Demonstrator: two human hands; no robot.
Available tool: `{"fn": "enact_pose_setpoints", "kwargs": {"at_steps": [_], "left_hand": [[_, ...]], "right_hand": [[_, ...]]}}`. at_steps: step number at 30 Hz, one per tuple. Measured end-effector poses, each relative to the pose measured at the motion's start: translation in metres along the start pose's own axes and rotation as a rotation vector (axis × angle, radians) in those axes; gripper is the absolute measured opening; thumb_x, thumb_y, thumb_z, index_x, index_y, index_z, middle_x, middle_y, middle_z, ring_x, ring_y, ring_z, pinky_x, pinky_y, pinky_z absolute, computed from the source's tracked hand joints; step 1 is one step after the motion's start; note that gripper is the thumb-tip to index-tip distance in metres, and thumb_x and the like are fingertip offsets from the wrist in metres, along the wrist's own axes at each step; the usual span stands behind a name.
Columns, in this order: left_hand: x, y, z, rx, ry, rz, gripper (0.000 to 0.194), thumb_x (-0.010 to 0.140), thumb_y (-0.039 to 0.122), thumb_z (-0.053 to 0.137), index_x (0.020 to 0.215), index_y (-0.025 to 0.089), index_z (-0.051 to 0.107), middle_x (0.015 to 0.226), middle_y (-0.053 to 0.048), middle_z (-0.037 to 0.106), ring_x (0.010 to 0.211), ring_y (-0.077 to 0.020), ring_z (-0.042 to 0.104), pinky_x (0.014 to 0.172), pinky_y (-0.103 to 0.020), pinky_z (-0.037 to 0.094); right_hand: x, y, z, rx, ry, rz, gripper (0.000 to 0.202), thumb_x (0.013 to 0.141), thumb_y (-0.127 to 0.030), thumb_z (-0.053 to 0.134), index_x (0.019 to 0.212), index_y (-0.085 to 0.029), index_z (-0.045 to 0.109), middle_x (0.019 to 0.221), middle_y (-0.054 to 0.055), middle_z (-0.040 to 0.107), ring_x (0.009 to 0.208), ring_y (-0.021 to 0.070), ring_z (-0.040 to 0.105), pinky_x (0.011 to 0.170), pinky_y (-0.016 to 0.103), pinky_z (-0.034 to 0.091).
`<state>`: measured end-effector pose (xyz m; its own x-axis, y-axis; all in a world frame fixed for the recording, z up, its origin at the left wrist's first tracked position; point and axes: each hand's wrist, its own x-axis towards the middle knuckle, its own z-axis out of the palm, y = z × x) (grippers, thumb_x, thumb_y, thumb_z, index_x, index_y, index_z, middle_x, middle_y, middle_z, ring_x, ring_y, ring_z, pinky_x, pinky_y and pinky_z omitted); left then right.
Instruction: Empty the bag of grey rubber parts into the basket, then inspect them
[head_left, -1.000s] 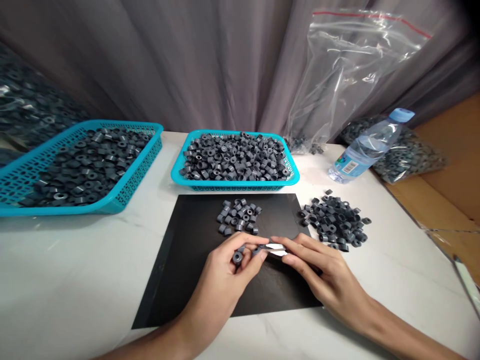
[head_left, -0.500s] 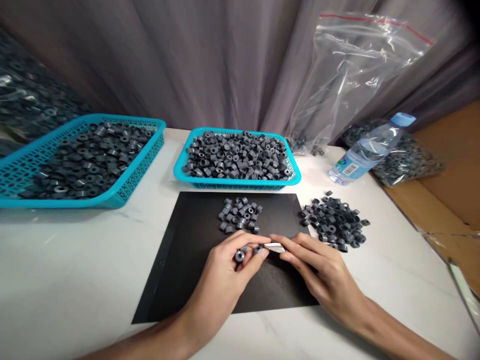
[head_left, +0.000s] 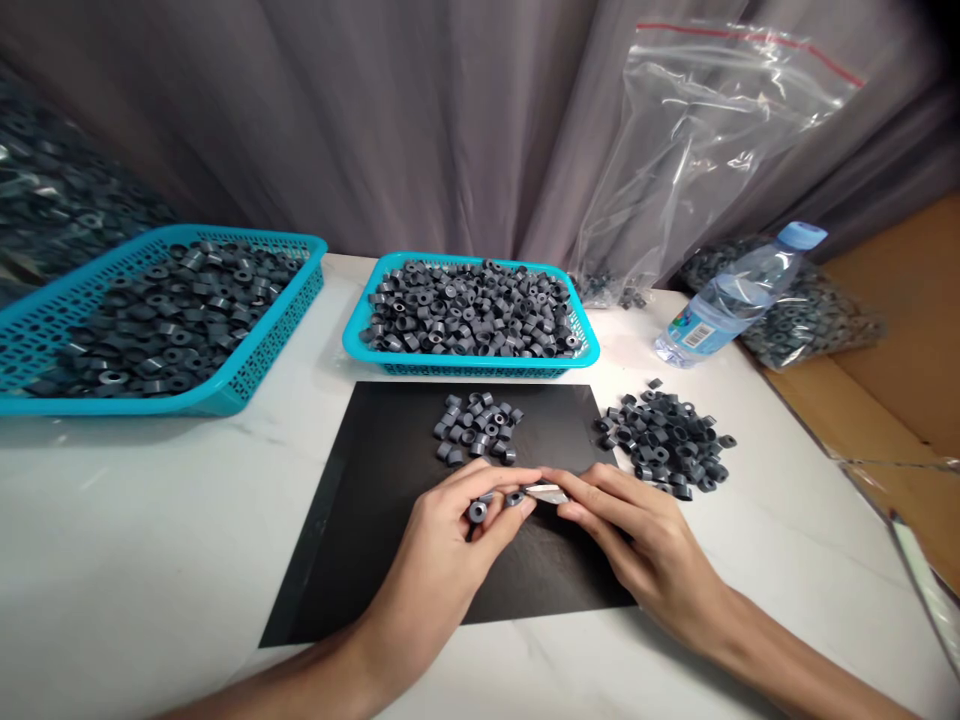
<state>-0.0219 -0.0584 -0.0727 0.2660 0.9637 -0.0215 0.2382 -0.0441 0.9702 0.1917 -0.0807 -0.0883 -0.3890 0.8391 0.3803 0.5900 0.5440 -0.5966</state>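
Over the black mat (head_left: 360,520), my left hand (head_left: 457,530) is closed round small grey ring-shaped plastic parts. One grey part (head_left: 514,498) is pinched near the thumb tip, and another (head_left: 478,512) sits deeper in the fingers with its hole facing me. My right hand (head_left: 637,530) pinches a small blade (head_left: 547,493), whose pointed end touches or nearly touches the pinched part. Most of the blade's back end is hidden by the right fingers. Beyond the hands, a small group of the same grey parts (head_left: 480,425) lies on the mat.
A larger pile of grey parts (head_left: 667,440) lies at the mat's right edge. Two blue baskets, one behind the mat (head_left: 480,365) and one at left (head_left: 247,370), hold many more. A water bottle (head_left: 739,300), a clear zip bag (head_left: 697,150) and a cardboard box (head_left: 907,370) stand behind right.
The blade has turned slightly in my right fingers, its flat side now catching more light. Both hands stay almost in place, and the whole view has shifted a little.
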Motion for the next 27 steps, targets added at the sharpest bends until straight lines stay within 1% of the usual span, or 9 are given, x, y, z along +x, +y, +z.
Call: {"fn": "enact_pose_setpoints", "kwargs": {"at_steps": [2, 6, 10, 14, 17, 20, 23, 27], "left_hand": [[-0.001, -0.001, 0.000, -0.002, -0.001, 0.004, 0.018, 0.092, 0.027, 0.069, 0.105, 0.028, 0.081, 0.108, -0.002, 0.076, 0.094, -0.0183, 0.068, 0.083, -0.026, 0.051], [-0.001, -0.001, 0.000, 0.003, -0.011, 0.013, 0.019, 0.093, 0.027, 0.068, 0.107, 0.029, 0.081, 0.106, -0.002, 0.076, 0.090, -0.0173, 0.067, 0.086, -0.027, 0.051], [0.000, -0.001, 0.000, -0.002, -0.028, 0.015, 0.020, 0.094, 0.028, 0.067, 0.109, 0.030, 0.080, 0.109, -0.001, 0.075, 0.098, -0.0175, 0.068, 0.090, -0.026, 0.050], [-0.001, -0.002, -0.001, 0.007, -0.043, 0.001, 0.021, 0.094, 0.031, 0.066, 0.111, 0.032, 0.078, 0.112, 0.001, 0.075, 0.102, -0.0170, 0.067, 0.092, -0.025, 0.050], [-0.003, -0.004, 0.000, -0.015, -0.028, -0.046, 0.020, 0.093, 0.037, 0.068, 0.109, 0.029, 0.075, 0.110, 0.001, 0.075, 0.099, -0.0169, 0.067, 0.085, -0.025, 0.050], [-0.004, -0.008, 0.001, -0.022, 0.006, -0.069, 0.020, 0.091, 0.042, 0.069, 0.103, 0.026, 0.072, 0.101, 0.000, 0.074, 0.094, -0.0171, 0.066, 0.078, -0.025, 0.050], [-0.003, -0.010, 0.001, 0.001, 0.003, -0.083, 0.021, 0.090, 0.043, 0.069, 0.100, 0.025, 0.071, 0.098, 0.000, 0.073, 0.094, -0.0179, 0.064, 0.077, -0.026, 0.048], [-0.002, -0.010, 0.000, 0.009, -0.003, -0.100, 0.022, 0.090, 0.044, 0.068, 0.100, 0.025, 0.072, 0.099, 0.000, 0.074, 0.096, -0.0192, 0.065, 0.075, -0.027, 0.047]], "right_hand": [[0.000, 0.000, 0.000, 0.002, -0.001, 0.001, 0.036, 0.104, -0.019, 0.051, 0.138, -0.017, 0.063, 0.091, 0.008, 0.065, 0.078, 0.0178, 0.062, 0.068, 0.031, 0.051], [-0.001, 0.001, 0.000, 0.010, -0.004, 0.004, 0.036, 0.105, -0.019, 0.051, 0.139, -0.017, 0.062, 0.092, 0.008, 0.065, 0.080, 0.0178, 0.061, 0.069, 0.032, 0.051], [-0.001, 0.002, -0.001, 0.020, -0.010, 0.002, 0.035, 0.105, -0.019, 0.051, 0.137, -0.016, 0.063, 0.092, 0.008, 0.064, 0.079, 0.0175, 0.060, 0.069, 0.031, 0.049], [-0.001, 0.004, -0.001, 0.053, -0.001, 0.001, 0.034, 0.105, -0.019, 0.051, 0.137, -0.017, 0.063, 0.092, 0.007, 0.064, 0.080, 0.0171, 0.059, 0.070, 0.031, 0.049], [-0.001, 0.005, -0.001, 0.073, 0.000, -0.003, 0.034, 0.104, -0.018, 0.053, 0.136, -0.017, 0.063, 0.094, 0.007, 0.064, 0.082, 0.0167, 0.060, 0.071, 0.030, 0.048], [0.000, 0.005, -0.001, 0.092, 0.006, 0.007, 0.033, 0.104, -0.018, 0.053, 0.135, -0.016, 0.064, 0.094, 0.007, 0.064, 0.083, 0.0162, 0.061, 0.073, 0.030, 0.049], [0.000, 0.004, -0.001, 0.097, 0.015, 0.008, 0.033, 0.104, -0.017, 0.054, 0.135, -0.016, 0.064, 0.093, 0.006, 0.065, 0.082, 0.0161, 0.061, 0.072, 0.029, 0.049], [0.001, 0.003, -0.002, 0.103, 0.019, 0.000, 0.035, 0.103, -0.016, 0.055, 0.137, -0.016, 0.064, 0.092, 0.005, 0.064, 0.083, 0.0158, 0.061, 0.072, 0.029, 0.049]]}}
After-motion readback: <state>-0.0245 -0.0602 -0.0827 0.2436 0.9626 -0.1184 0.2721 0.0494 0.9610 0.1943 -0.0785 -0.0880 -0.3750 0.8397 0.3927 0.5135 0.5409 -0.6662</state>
